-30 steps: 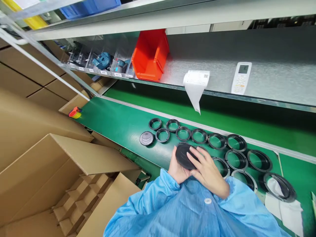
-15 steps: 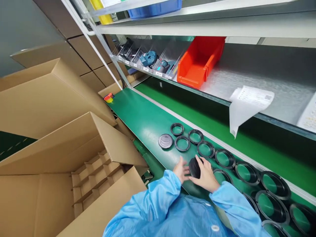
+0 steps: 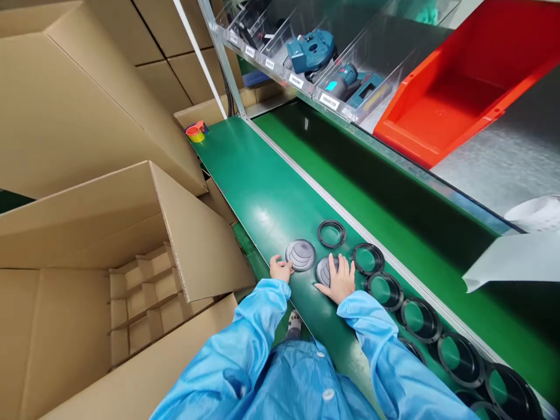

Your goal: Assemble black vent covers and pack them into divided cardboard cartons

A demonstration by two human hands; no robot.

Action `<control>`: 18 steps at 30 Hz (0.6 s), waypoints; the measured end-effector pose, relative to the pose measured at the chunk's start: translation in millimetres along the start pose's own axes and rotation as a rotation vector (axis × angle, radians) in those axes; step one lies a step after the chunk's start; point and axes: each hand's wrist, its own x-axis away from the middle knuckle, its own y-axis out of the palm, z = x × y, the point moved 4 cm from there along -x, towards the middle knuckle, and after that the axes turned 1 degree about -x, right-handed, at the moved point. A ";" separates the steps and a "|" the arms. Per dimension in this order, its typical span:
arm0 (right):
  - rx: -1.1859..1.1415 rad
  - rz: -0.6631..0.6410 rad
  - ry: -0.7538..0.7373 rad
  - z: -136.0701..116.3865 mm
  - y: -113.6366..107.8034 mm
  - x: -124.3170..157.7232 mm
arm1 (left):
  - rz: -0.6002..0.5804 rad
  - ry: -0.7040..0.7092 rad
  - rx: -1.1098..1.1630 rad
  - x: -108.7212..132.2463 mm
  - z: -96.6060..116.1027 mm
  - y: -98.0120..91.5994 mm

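A round grey louvred disc lies flat on the green work surface. My left hand is at its left edge, fingers bent but apart; whether it touches the rim is hard to tell. My right hand rests on a second grey disc, fingers spread across its right side and thumb by its lower edge. Part of that disc is hidden under the hand. Just beyond the discs sits a black ring. Another black ring stands right of my right hand.
Several more black rings run toward the lower right. A cardboard box with dividers stands open at left. Above the belt are a red bin, clear compartments with blue parts and hanging paper. Tape lies at the far end.
The dark disc held tilted between my hands now lies flat under my right hand, where a black ring lay. My left hand moved to the other disc. The view has shifted.
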 end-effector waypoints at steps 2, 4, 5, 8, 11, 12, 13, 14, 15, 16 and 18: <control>-0.013 0.043 -0.016 -12.4 -10.1 6.8 | 0.021 0.061 -0.053 -2.1 3.5 -12.4; -0.032 0.121 0.008 -21.6 -29.7 7.4 | 0.046 0.138 -0.102 -2.8 12.0 -23.2; -0.038 0.166 0.041 -23.8 -39.6 6.2 | 0.050 0.197 -0.129 -3.0 18.3 -26.4; -0.028 0.239 0.088 -25.3 -50.1 3.3 | -0.015 0.508 -0.304 0.3 42.6 -20.2; -0.016 0.179 -0.023 -24.9 -28.1 13.2 | -0.204 0.779 -0.621 14.1 52.8 5.4; -0.024 0.167 -0.048 -23.1 -18.7 19.7 | -0.288 0.799 -0.720 18.7 50.1 15.2; -0.039 0.169 -0.051 -19.6 -10.1 26.1 | -0.381 0.797 -0.813 21.9 45.3 25.0; -0.064 0.180 -0.048 -14.8 -2.5 31.2 | -0.483 0.783 -0.893 23.0 39.3 34.8; -0.093 0.191 -0.050 -9.5 4.5 33.9 | -0.562 0.768 -0.951 21.3 33.8 43.1; -0.122 0.189 -0.061 -4.2 11.3 33.9 | -0.595 0.740 -0.984 16.4 29.9 49.0; -0.155 0.158 -0.088 4.4 22.8 28.6 | -0.573 0.682 -0.992 4.5 26.9 53.6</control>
